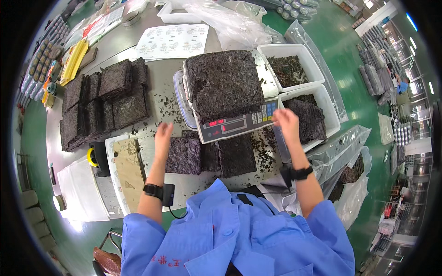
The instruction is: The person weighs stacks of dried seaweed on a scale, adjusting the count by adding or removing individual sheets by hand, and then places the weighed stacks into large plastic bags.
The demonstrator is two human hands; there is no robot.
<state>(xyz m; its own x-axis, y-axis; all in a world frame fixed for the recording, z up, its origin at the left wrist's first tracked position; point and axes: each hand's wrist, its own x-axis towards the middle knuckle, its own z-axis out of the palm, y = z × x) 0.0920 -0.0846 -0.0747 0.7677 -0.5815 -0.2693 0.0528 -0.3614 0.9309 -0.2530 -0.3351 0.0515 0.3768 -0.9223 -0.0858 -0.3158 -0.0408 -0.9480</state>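
A thick square stack of dark dried seaweed sheets (224, 84) lies on a digital weighing scale (238, 127), partly covering its lit red display. My left hand (163, 138) is over the metal table left of the scale, holding nothing, thumb and fingers slightly apart. Bent loosely, the fingers of my right hand (287, 125) hover by the right end of the scale's keypad, with nothing visible in them. Smaller seaweed stacks (238, 155) sit in front of the scale, nearest my body. Beside my right hand is a white plastic bin (333, 119) with seaweed pieces inside.
Several seaweed stacks (129, 107) stand at the left. Another white bin (316, 70) holds seaweed scraps. Printed sheets (172, 40) and clear plastic bags (228, 22) lie at the back. A tape dispenser (100, 158) and a seaweed-flecked tan board (127, 169) are at the near left.
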